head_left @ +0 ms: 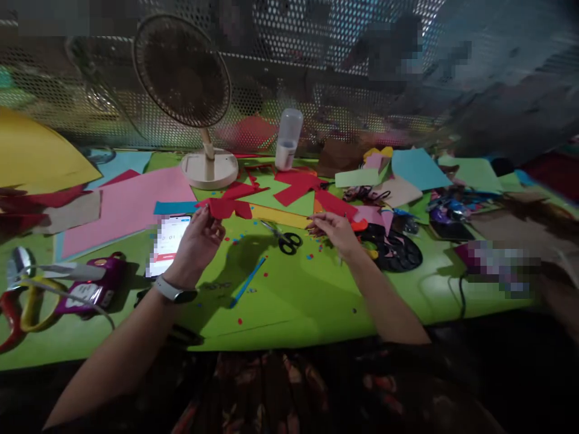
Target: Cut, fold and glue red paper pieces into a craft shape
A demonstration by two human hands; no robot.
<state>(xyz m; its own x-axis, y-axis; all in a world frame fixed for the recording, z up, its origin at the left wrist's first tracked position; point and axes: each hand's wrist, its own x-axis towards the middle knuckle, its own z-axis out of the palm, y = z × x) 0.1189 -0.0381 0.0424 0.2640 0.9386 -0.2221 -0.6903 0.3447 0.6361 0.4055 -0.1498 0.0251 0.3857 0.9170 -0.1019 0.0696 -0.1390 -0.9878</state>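
My left hand [203, 241], with a watch on its wrist, pinches a cut piece of red paper [226, 208] above the table. My right hand [332, 232] has thumb and fingers pinched together at the right end of a yellow paper strip [280, 215]. The strip's left end meets the red paper; whether they are joined I cannot tell. Black-handled scissors [288, 242] lie between my hands, just below the strip. A thin blue strip [248, 282] lies nearer to me, among small red and blue paper bits. Beside my left hand is a lit phone [168, 244].
A fan [208, 169] and a clear-topped bottle [288, 140] stand at the back. Large scissors [43, 301] and a purple device [93, 286] are at left. A black tray [398, 248], coloured paper sheets [418, 169] and a brown sheet [511, 232] lie at right.
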